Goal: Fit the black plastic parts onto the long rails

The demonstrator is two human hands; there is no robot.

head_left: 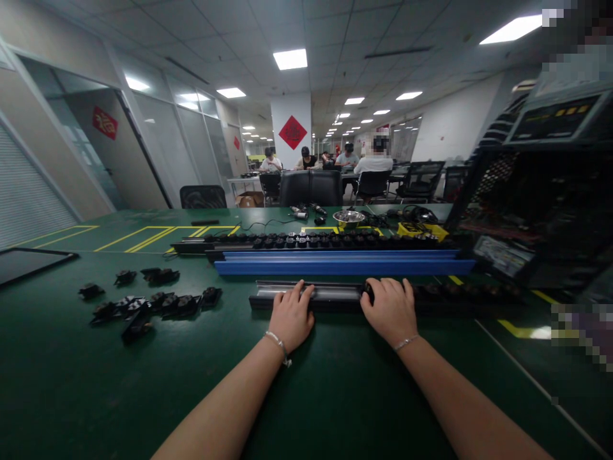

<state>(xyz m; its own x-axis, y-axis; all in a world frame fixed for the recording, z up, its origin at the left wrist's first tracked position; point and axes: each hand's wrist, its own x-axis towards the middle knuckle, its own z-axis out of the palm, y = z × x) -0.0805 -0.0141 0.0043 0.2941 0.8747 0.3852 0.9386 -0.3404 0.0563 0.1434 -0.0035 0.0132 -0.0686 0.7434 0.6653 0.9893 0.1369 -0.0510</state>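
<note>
A long black channel rail (335, 305) with a shiny inner groove lies across the green table in front of me. My left hand (291, 317) grips it near its left end, fingers over the top and thumb at the front side. Farther right, my right hand (391, 311) is closed at a small black part (368, 292) sitting in the groove; its fingers partly hide that part. To the right of this hand, several dark parts (460, 292) sit along the rail. Loose black parts (177, 303) lie in a group on the table to the left.
Behind the rail lie blue rails (345, 265) and a row of black parts (306, 240) in rails. A metal bowl (348, 218) and cables (416, 214) are farther back. A dark rack (522, 204) stands at right, a black tray (36, 263) at left. People (376, 163) sit beyond.
</note>
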